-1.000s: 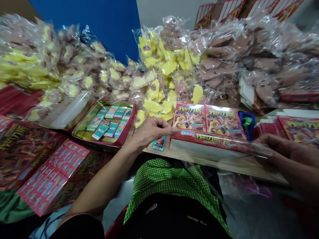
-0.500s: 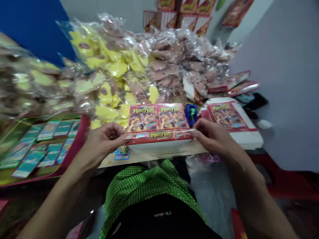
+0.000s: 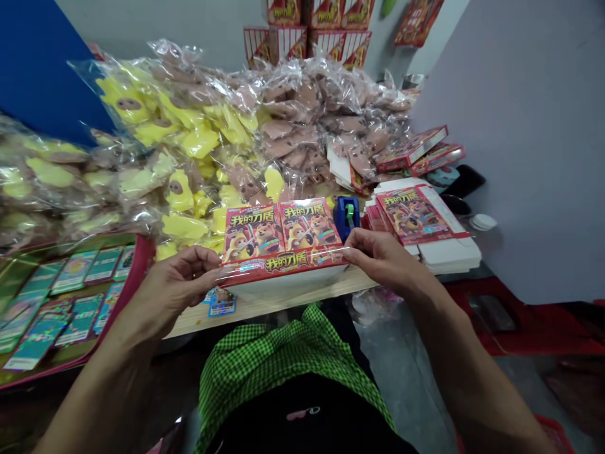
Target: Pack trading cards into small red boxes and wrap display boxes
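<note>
A red-and-white display box (image 3: pixel 293 282) sits on the wooden tabletop, with two stacks of red cartoon packs (image 3: pixel 253 233) showing in it. A clear shiny strip that looks like tape (image 3: pixel 248 270) is stretched along its front lip. My left hand (image 3: pixel 182 280) pinches the strip's left end between thumb and fingers, at the box's front left corner. At the front right corner, my right hand (image 3: pixel 385 255) pinches the other end. Whether the strip sticks to the box, I cannot tell. Just behind my right hand stands a blue tape dispenser (image 3: pixel 347 215) with a green core.
Bagged yellow and brown plush toys (image 3: pixel 302 120) are heaped behind the box. A pink-rimmed tray (image 3: pixel 142 268) of cards is at left. Flat box blanks (image 3: pixel 449 255) are stacked at right. Small shiny cards (image 3: pixel 222 302) lie by the table's front edge.
The camera view has shifted, so the scene sits further left and looks sharper. Both hands keep their pinch at the front corners of the box, with the strip stretched between them.
</note>
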`<state>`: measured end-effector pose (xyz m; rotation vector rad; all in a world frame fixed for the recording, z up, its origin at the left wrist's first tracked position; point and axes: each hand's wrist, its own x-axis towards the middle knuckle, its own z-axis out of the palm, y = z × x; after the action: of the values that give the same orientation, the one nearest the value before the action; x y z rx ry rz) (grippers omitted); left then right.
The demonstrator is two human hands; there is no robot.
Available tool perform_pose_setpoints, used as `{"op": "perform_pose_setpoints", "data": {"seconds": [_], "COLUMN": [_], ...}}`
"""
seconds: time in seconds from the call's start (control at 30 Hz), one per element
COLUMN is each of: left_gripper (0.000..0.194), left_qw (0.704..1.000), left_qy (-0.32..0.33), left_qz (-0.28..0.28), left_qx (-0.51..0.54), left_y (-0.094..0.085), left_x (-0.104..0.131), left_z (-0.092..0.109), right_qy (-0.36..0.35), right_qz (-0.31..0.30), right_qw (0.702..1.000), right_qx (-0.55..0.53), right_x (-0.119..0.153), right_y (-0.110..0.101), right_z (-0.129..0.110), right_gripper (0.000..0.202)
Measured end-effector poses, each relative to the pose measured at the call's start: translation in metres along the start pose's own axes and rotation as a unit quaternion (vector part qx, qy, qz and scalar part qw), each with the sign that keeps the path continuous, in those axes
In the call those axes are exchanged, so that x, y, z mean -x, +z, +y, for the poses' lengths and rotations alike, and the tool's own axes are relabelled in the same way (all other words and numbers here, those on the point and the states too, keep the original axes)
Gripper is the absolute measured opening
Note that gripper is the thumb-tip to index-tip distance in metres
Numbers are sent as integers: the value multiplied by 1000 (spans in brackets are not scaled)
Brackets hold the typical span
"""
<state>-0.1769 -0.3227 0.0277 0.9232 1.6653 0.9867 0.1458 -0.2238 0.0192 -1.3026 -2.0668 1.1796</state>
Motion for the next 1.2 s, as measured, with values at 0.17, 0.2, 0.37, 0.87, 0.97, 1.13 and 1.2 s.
{"op": "perform_pose_setpoints", "data": {"seconds": [0.17, 0.2, 0.37, 0.87, 0.97, 1.13, 1.2], "left_gripper": [28, 27, 26, 21, 9, 14, 18], "left_qw": [1000, 1000, 1000, 737, 875, 975, 977], "left_qy": [-11, -12, -16, 590, 420, 198, 192], "left_qz": [0, -1, -5, 94, 184, 103, 89], "left_qx": [-7, -8, -14, -316, -154, 0, 8], "left_y": [-1, -1, 0, 32, 32, 27, 25], "left_x": [1, 2, 2, 24, -17, -84, -93], "left_z": [-1, 0, 2, -2, 41, 66, 61], "right_qy": [-22, -28, -55, -2, -54, -37, -23], "right_qz": [12, 12, 36, 144, 90, 22, 4], "right_qw": [999, 999, 991, 962, 978, 986, 991], "right_qx": [21, 34, 115, -233, -182, -162, -135], "right_x": [2, 2, 7, -2, -9, -27, -34], "right_y": [1, 1, 6, -15, -16, -18, -17], "right_z": [2, 1, -5, 22, 15, 6, 3], "right_gripper": [25, 23, 11, 29, 33, 39, 40]}}
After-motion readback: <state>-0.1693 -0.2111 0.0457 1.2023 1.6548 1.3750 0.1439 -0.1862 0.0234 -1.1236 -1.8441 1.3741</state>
